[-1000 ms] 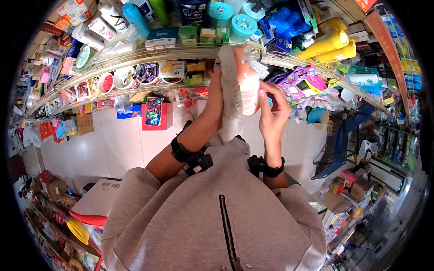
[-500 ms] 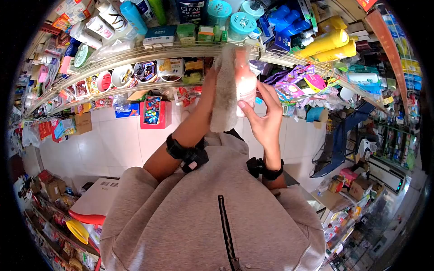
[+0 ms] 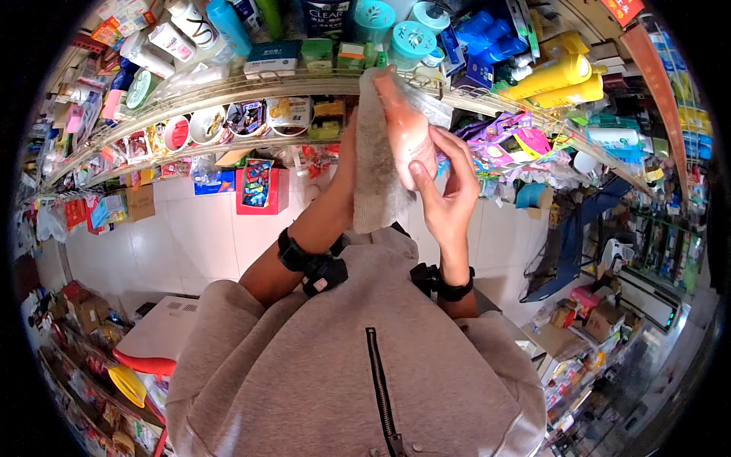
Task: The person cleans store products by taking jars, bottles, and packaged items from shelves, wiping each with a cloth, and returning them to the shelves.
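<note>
A pink and white bottle (image 3: 411, 133) is tilted in front of my chest, its narrow top leaning up and to the left. Fingers and thumb of my right hand (image 3: 449, 171) close round its lower right side. Against its left side lies a worn grey cloth (image 3: 373, 183), with some of it showing behind the bottle's upper right. My left hand (image 3: 349, 156) presses the cloth from the left; most of its fingers are hidden behind the fabric.
Ahead runs a shelf edge (image 3: 205, 85) with yellow bottles (image 3: 560, 76), turquoise tubs (image 3: 413, 39) and boxes on it. Below are cups of snacks (image 3: 205, 126) and purple packets (image 3: 506, 137). A red box (image 3: 283, 190) stands on the tiled floor, and a white-topped seat (image 3: 160, 335) is behind left.
The bottle has gone from nearly upright to tilted, its top swinging left over the cloth. More of the cloth shows behind it on the right.
</note>
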Motion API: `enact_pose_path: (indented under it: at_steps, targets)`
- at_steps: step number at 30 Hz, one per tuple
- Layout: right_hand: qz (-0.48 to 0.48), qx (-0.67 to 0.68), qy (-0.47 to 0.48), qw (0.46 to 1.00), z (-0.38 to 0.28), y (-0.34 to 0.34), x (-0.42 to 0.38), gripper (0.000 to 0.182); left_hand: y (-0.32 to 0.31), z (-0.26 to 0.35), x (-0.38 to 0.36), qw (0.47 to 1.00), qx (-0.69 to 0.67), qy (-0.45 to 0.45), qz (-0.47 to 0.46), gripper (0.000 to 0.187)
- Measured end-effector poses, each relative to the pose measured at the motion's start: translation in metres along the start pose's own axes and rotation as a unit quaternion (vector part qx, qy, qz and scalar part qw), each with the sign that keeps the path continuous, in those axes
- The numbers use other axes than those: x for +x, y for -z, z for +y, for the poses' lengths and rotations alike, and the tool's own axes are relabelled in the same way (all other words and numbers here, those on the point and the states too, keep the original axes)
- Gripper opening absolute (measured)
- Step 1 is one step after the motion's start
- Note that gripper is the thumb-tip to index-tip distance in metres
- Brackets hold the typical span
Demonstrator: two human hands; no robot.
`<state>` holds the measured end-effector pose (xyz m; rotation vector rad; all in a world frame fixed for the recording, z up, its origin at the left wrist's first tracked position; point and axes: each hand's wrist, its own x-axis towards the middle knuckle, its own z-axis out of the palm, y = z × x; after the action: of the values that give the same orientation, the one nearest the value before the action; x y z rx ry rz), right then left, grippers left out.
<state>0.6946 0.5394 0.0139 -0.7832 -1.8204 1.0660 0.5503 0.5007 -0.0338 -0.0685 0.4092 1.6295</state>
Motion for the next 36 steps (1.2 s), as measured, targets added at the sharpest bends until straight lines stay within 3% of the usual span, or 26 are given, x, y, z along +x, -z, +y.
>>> enact_pose_path:
  at_steps: [2,3,5,6,8,9,11,14,16,17,18,20,21,23,25,26,27,29,30,32,34,36]
  targets:
    - [-0.006,-0.131,0.058,0.99,-0.009,0.003,0.003,0.047,-0.004,-0.001,-0.001,0.997,0.055,-0.015,0.047,0.054]
    - [-0.004,-0.131,0.059,0.99,-0.01,0.003,0.001,0.047,-0.01,-0.001,-0.005,0.99,0.112,0.0,0.081,0.053]
    - [-0.007,-0.089,-0.037,0.995,-0.014,0.002,-0.003,0.053,-0.016,0.001,-0.007,0.979,0.168,0.013,0.114,0.051]
    - [-0.006,-0.09,-0.035,0.995,-0.012,0.001,-0.003,0.053,-0.017,0.005,-0.006,0.983,0.163,0.019,0.088,0.05]
    - [-0.009,0.106,-0.067,0.992,-0.004,-0.001,-0.011,0.057,-0.006,0.008,-0.001,0.985,0.157,0.026,0.065,0.05]
    - [-0.058,0.157,-0.072,0.983,0.001,0.006,-0.01,0.058,0.008,0.01,0.012,0.983,0.179,0.022,0.046,0.05]
    - [-0.072,0.159,-0.076,0.982,-0.002,0.01,-0.006,0.058,0.016,0.01,0.015,0.979,0.202,0.018,0.029,0.051]
    - [-0.108,0.11,-0.053,0.987,0.003,0.017,-0.001,0.057,-0.005,0.002,0.003,0.993,0.047,0.07,-0.083,0.053]
    - [-0.099,0.091,-0.084,0.987,0.004,0.018,0.0,0.054,-0.015,-0.005,-0.001,0.993,0.116,0.011,0.026,0.054]
    - [-0.041,0.142,-0.133,0.98,-0.001,0.011,-0.001,0.048,-0.014,-0.008,0.001,0.993,0.114,0.01,0.026,0.054]
    - [-0.042,0.141,-0.134,0.98,0.001,0.009,-0.004,0.048,-0.012,-0.01,0.003,0.995,0.094,-0.006,0.04,0.053]
    - [0.044,0.112,-0.111,0.986,0.009,0.007,-0.012,0.041,-0.009,-0.013,0.004,0.996,0.073,-0.022,0.055,0.052]
    - [0.041,0.083,-0.078,0.993,0.011,0.005,-0.013,0.034,-0.009,-0.015,0.005,0.989,0.117,-0.055,0.076,0.048]
    - [0.062,0.069,-0.105,0.99,0.009,0.001,-0.021,0.033,-0.006,-0.016,0.012,0.979,0.161,-0.084,0.091,0.044]
    - [0.087,0.052,-0.14,0.985,0.004,0.003,-0.027,0.032,0.005,-0.017,0.023,0.936,0.314,-0.143,0.073,0.032]
    - [0.092,0.05,-0.139,0.985,0.007,0.004,-0.028,0.032,-0.002,-0.017,0.024,0.936,0.315,-0.14,0.068,0.032]
    - [0.096,0.08,-0.148,0.981,0.01,0.005,-0.03,0.036,-0.011,-0.019,0.023,0.853,0.473,-0.198,0.094,0.027]
    - [0.057,0.115,-0.127,0.984,0.015,0.009,-0.03,0.054,-0.02,-0.027,0.021,0.833,0.493,-0.228,0.105,0.03]
    - [0.061,0.113,-0.127,0.984,0.016,0.012,-0.031,0.054,-0.024,-0.03,0.021,0.822,0.503,-0.242,0.111,0.034]
    - [0.032,0.134,-0.169,0.976,0.018,0.019,-0.035,0.065,-0.018,-0.034,0.021,0.91,0.366,-0.169,0.093,0.028]
    - [0.052,0.147,-0.153,0.976,0.019,0.026,-0.034,0.067,-0.014,-0.025,0.014,0.948,0.292,-0.098,0.085,0.029]
    - [0.029,-0.036,-0.027,0.999,0.021,0.039,-0.033,0.063,-0.01,-0.005,0.006,0.949,0.301,-0.066,0.059,0.031]
